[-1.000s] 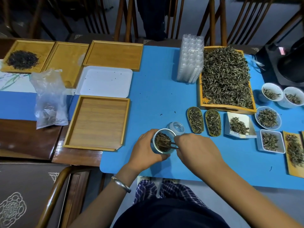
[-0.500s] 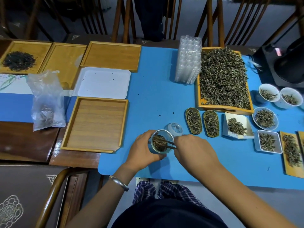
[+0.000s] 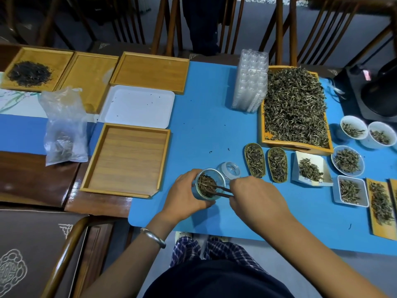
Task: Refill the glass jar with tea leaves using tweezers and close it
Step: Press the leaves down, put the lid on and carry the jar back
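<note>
A small glass jar (image 3: 217,177) stands near the front edge of the blue mat, filled nearly to the rim with brown tea leaves (image 3: 205,185). My left hand (image 3: 186,193) grips the jar from its left side. My right hand (image 3: 255,195) pinches dark wooden tweezers (image 3: 223,191), whose tips reach into the jar's mouth among the leaves. The jar's clear glass lid (image 3: 229,170) lies on the mat just behind the jar.
A wooden tray heaped with tea (image 3: 294,108) sits at the back right, with two oval scoops (image 3: 266,164), a white box (image 3: 310,169) and several small dishes of tea in front of it. Stacked clear containers (image 3: 250,82), empty wooden trays (image 3: 126,158), a white tray (image 3: 137,106) and a plastic bag (image 3: 63,127) lie to the left.
The tweezers' tips have shifted slightly inside the jar's mouth. My left hand keeps its grip on the jar, and the view has shifted a little.
</note>
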The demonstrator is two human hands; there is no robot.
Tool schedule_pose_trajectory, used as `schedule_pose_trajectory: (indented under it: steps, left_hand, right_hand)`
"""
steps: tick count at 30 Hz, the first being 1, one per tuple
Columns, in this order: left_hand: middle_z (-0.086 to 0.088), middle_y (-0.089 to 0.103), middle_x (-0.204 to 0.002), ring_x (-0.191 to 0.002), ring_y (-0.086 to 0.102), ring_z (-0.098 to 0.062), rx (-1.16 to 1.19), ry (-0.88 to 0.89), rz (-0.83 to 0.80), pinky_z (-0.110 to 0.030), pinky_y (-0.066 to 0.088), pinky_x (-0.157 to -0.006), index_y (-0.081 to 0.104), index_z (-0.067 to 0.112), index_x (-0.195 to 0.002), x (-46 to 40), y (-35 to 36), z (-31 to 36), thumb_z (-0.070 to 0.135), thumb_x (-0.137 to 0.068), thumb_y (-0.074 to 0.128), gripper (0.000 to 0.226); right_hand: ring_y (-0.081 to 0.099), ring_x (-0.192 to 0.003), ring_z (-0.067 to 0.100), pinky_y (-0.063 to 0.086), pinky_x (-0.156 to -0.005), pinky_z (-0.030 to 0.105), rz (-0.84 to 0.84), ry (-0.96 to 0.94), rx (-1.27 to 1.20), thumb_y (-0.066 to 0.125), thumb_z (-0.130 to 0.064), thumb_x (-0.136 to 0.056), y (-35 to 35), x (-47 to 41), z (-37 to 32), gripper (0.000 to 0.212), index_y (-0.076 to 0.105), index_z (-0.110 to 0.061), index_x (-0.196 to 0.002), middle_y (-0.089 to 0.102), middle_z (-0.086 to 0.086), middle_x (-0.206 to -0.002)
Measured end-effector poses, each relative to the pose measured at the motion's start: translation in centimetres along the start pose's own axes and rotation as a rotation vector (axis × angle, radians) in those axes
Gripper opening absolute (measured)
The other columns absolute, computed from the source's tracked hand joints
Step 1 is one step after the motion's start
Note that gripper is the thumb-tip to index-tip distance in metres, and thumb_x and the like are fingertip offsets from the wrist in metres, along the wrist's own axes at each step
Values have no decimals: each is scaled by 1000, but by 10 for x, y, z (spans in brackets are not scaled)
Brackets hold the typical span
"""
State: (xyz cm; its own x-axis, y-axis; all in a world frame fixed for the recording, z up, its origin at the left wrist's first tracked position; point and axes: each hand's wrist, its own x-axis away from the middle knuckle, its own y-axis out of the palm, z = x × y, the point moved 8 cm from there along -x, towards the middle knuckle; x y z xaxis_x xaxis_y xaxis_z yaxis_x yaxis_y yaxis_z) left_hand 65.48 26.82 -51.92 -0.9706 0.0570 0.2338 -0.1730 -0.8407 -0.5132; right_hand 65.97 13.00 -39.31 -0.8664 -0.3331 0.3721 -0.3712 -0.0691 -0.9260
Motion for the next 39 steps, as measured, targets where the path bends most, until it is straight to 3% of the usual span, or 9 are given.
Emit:
schedule_pose_trajectory:
  steps: [7,15,23,27,29,31,33,36,39]
  left_hand:
    - [22,60,-112,-106,51,-6,-76,44,-15,-16,41,-80,53,39,-120,4,1,2,48,-55,81,71]
    - [21,61,-111,-108,52,-8,-32,24,4,-29,48,-87,54,38,-120,4,-3,-5,48,-55,82,72]
    - [23,64,-108,-105,60,-4,70,8,25,-38,55,-86,54,46,-114,2,-7,-15,44,-54,87,69]
    - [24,64,-108,-104,61,0,90,-18,58,-27,54,-84,53,48,-114,4,-13,-19,44,-54,88,69]
    - [27,64,-107,-101,61,6,117,-34,95,-10,49,-76,53,50,-112,5,-23,-20,46,-55,88,67]
    - [32,62,-108,-100,60,10,164,-57,142,-5,46,-73,52,53,-111,6,-36,-20,49,-54,89,68]
    - [30,63,-108,-100,62,7,221,-84,199,-8,49,-75,54,51,-111,4,-53,-20,49,-52,90,69]
    - [20,69,-106,-100,66,-1,308,-103,280,-22,56,-80,59,43,-110,-5,-79,-21,40,-50,92,68]
    - [24,70,-103,-97,66,4,346,-106,360,-12,52,-76,60,46,-107,-16,-108,-26,35,-50,92,66]
  right_hand:
    - [32,-49,24,15,-41,29,-48,-32,9,49,2,-84,10,-7,-12,40,22,-16,-60,28,2,-60]
    - [27,-46,16,16,-41,28,-49,-9,-16,49,-2,-85,10,-10,-11,38,24,-17,-60,30,1,-60]
    - [38,-53,25,19,-41,30,-25,-27,-60,50,-9,-86,-1,-8,-11,35,28,-17,-61,36,1,-60]
    - [55,-69,27,37,-50,32,45,-35,-116,52,-21,-88,-23,-3,-7,12,50,-16,-77,55,2,-74]
    - [61,-77,24,47,-59,33,142,-47,-215,56,-28,-87,-36,-5,0,10,58,-19,-91,65,-2,-85]
    - [61,-75,15,44,-61,30,231,-48,-383,62,-32,-86,-49,-13,10,16,61,-22,-98,66,-8,-90]
    - [53,-71,8,37,-62,27,265,-72,-500,66,-34,-85,-55,-31,16,18,61,-23,-98,63,-10,-93]
    - [54,-69,4,38,-64,25,283,-112,-593,69,-31,-84,-58,-67,11,15,61,-22,-93,61,-5,-93]
    - [54,-64,-4,35,-58,9,317,-127,-656,71,-30,-82,-57,-109,-5,14,61,-22,-89,62,-5,-89]
